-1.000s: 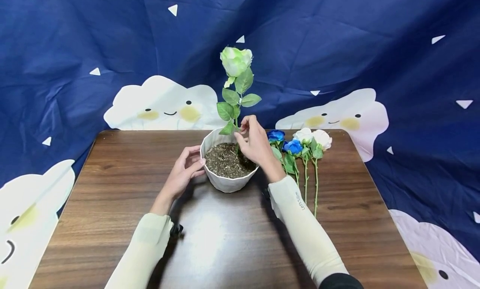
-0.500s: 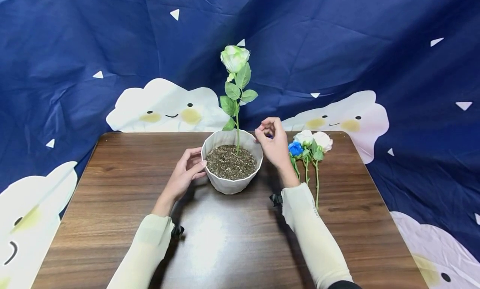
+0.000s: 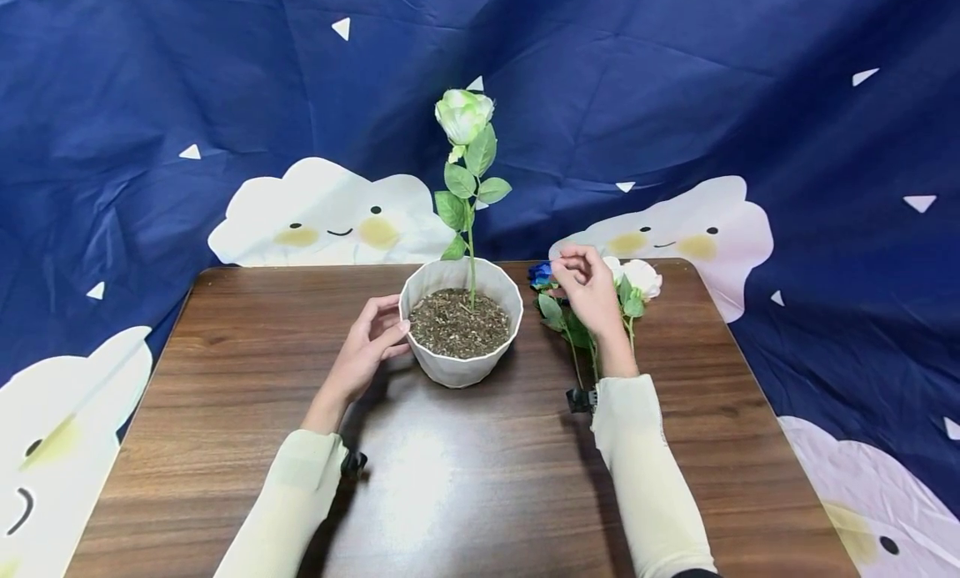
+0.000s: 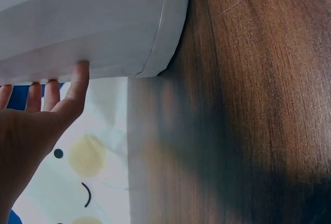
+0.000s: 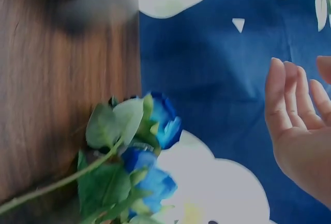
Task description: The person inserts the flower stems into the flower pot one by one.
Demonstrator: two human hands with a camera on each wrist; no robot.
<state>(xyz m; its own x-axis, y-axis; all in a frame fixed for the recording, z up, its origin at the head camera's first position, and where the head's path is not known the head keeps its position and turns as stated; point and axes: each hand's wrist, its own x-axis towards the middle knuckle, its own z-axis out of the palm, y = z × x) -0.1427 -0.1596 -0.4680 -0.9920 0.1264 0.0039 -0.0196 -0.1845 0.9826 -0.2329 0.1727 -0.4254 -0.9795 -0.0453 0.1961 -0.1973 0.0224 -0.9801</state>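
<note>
Soil fills a white faceted pot, and a pale green-white rose stands upright in it. My left hand is at the pot's left side, its fingertips touching the outer wall; the left wrist view shows the hand with fingers fairly straight. Holding nothing, my right hand hovers over the flowers right of the pot, fingers loosely bent. Beneath it are blue roses, partly hidden by the hand in the head view; two blue blooms show in the right wrist view.
White roses lie just right of my right hand, stems toward me. Everything stands on a brown wooden table. Behind its far edge hangs a dark blue cloth printed with smiling clouds.
My right hand has moved from the green-white rose's stem in the pot, rightward to above the blue roses. The left hand has stayed against the pot, and the rose stands unsupported.
</note>
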